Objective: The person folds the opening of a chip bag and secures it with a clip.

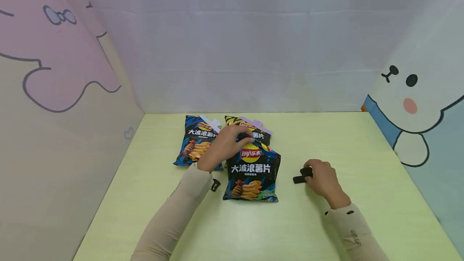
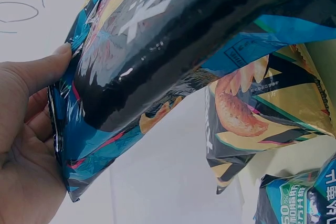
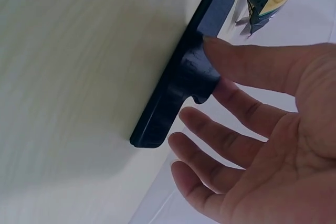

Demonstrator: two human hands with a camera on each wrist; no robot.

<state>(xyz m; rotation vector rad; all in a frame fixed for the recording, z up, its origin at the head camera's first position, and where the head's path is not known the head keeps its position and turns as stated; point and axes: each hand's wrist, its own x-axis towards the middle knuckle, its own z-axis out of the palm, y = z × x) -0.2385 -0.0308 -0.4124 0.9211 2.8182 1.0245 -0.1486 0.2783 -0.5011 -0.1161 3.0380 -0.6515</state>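
By its top edge, my left hand (image 1: 227, 145) pinches a black and blue chip bag (image 1: 251, 174), which hangs upright with its printed front facing me. The left wrist view shows thumb and fingers gripping the crimped end of that bag (image 2: 142, 61). On the right, my right hand (image 1: 322, 177) holds a black bag clip (image 1: 301, 175) just at the table. In the right wrist view, thumb and index finger pinch the handle of this clip (image 3: 186, 72), while the other fingers stay off it.
Behind the held bag lie a blue chip bag (image 1: 195, 142) with a white clip (image 1: 212, 123) and a yellow chip bag (image 1: 266, 137) with a lilac clip (image 1: 256, 124). The pale table (image 1: 362, 152) meets a white back curtain (image 1: 253, 51) and printed side curtains.
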